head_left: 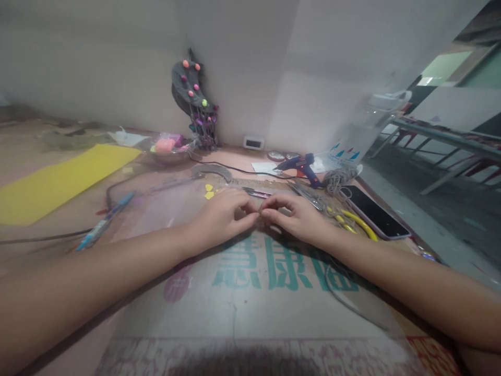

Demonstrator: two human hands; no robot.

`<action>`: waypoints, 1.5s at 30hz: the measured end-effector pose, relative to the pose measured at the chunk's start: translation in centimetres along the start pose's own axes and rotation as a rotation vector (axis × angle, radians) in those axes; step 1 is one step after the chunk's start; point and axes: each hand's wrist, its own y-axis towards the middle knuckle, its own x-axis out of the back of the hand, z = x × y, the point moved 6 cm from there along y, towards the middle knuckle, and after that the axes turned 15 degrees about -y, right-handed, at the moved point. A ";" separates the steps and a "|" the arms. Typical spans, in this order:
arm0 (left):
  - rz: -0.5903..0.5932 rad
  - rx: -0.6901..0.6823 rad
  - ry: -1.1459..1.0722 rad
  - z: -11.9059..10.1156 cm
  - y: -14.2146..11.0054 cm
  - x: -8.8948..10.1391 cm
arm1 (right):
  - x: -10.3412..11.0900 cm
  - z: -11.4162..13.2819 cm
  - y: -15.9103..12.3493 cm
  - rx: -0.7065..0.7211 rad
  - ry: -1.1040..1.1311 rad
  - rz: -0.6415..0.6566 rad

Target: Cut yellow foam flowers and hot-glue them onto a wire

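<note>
My left hand (230, 213) and my right hand (295, 215) meet at the fingertips over a printed plastic sheet (250, 313). Thumb and forefinger are pinched together on each side. Whatever lies between them is too small to make out. Just beyond my left hand are small yellow cut pieces (209, 192). A slim utility knife (256, 192) lies behind the fingertips. Scissors (307, 196) with yellow handles rest beside my right hand, partly hidden by it. A thin grey cord (348, 305) curves out from under my right forearm.
Behind the hands are a blue glue gun (303, 168), a ball of grey yarn (338, 180) and a plastic bottle (360, 130). At right lies a phone (373, 211). Leftward are yellow sheet material (70, 180), a blue pen (105, 219) and a bowl (168, 155). A pompom-trimmed moon hanging (183, 89) leans against the wall.
</note>
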 end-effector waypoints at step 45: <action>-0.049 0.133 -0.053 0.4 0.1 0.8 | 5.6 1.2 -0.6 0.068 0.067 -0.417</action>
